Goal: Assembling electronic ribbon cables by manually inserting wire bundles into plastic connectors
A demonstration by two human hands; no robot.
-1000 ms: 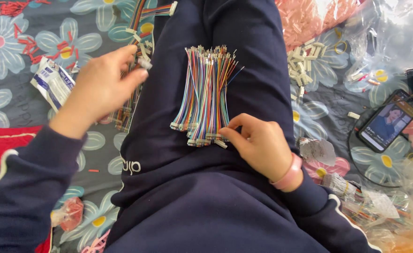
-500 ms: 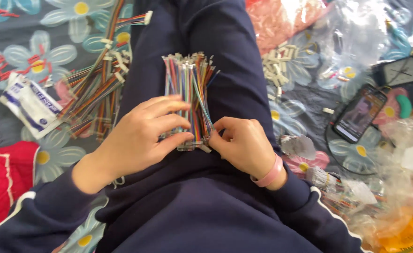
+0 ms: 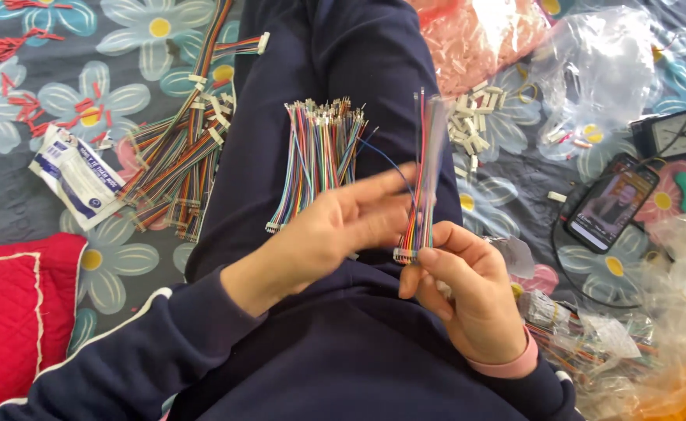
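Half a second ago both hands were pressed onto the wire bundle [image 3: 315,160] on the lap; now they have lifted off it. The right hand [image 3: 467,300] pinches a separate small wire harness [image 3: 421,183] by its white connector end, holding it upright above the thigh, wires pointing away. The left hand [image 3: 343,230] has come up beside it, fingers loosely spread and blurred, just touching the harness wires. The bundle remains on the navy trouser leg, fanned slightly. More ribbon wires [image 3: 179,156] lie on the floral bedsheet [image 3: 125,257] at left; a phone [image 3: 611,204] rests at right.
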